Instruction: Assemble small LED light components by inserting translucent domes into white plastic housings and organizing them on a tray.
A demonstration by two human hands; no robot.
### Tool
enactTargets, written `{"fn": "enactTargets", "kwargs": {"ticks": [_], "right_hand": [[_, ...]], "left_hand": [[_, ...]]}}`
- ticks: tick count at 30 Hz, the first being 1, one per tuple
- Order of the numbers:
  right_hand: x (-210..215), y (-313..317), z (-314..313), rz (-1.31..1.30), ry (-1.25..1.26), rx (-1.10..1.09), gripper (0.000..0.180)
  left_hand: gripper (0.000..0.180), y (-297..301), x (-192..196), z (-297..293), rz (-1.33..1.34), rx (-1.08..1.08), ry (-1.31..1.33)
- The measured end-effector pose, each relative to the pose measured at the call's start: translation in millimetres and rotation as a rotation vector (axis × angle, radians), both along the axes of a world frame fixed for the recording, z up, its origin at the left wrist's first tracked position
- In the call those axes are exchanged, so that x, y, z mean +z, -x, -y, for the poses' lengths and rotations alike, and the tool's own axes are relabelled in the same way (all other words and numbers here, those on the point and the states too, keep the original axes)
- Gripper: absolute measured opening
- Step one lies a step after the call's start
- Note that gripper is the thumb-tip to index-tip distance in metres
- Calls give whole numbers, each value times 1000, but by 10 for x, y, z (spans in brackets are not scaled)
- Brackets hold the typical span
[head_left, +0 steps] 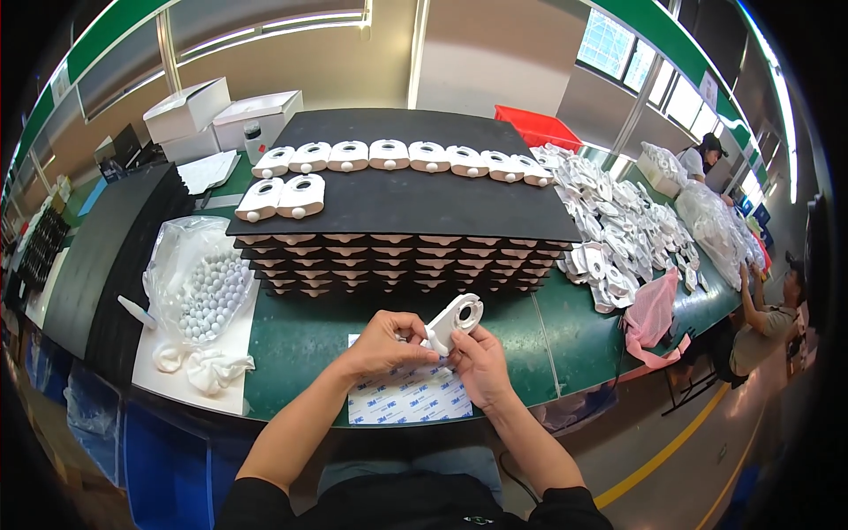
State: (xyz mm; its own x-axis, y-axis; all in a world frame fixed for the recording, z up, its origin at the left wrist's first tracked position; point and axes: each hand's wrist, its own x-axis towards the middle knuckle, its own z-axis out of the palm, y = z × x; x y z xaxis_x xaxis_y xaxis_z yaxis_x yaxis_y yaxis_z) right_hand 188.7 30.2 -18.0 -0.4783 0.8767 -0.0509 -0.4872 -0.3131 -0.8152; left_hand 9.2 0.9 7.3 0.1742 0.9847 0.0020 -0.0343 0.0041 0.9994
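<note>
Above the front of the green table, a white plastic part (444, 327) with a round hole at its upper end is tilted up between my hands. My right hand (483, 369) grips its body, thumb on the near face. My left hand (389, 344) is closed in a pinch at the part's lower left end; what lies between those fingertips is mostly hidden. Beneath both hands lies a white sheet of adhesive backing (411, 399) with blue print. Similar white parts (389, 155), each with a small round knob, stand in rows on a black board (397, 199).
Stacked black boards with parts between them (406, 263) fill the middle. At left are a clear bag of white balls (212, 296), white cloths (212, 369) and a marker-like tube (135, 312). At right lie a heap of white parts (609, 221) and pink mesh (651, 314). Two people work farther right.
</note>
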Motion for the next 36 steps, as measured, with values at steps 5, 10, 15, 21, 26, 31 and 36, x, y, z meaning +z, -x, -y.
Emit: {"fn": "enactTargets", "kwargs": {"ticks": [5,10,15,21,26,31,36], "right_hand": [[121,134,7,-35,64,-76,19],[239,159,-59,79,-171,-94,18],[714,291,-202,292,-549,-84,15],[1478,767,-523,627,-1047,-221,41],[1548,1185,-1055,683,-873,14,43],[1551,1446,-1243,870,-819,127,26],[1581,1439,-1220,938,-843,148,25]], "left_hand": [[21,5,-4,-6,6,29,3],[21,6,-38,-15,63,65,-33],[23,28,32,-29,252,223,-14],[30,208,-74,-85,803,144,268],[31,245,-166,-127,1001,150,362],[40,265,-235,-132,1036,139,374],[34,231,-151,-113,937,176,422]]}}
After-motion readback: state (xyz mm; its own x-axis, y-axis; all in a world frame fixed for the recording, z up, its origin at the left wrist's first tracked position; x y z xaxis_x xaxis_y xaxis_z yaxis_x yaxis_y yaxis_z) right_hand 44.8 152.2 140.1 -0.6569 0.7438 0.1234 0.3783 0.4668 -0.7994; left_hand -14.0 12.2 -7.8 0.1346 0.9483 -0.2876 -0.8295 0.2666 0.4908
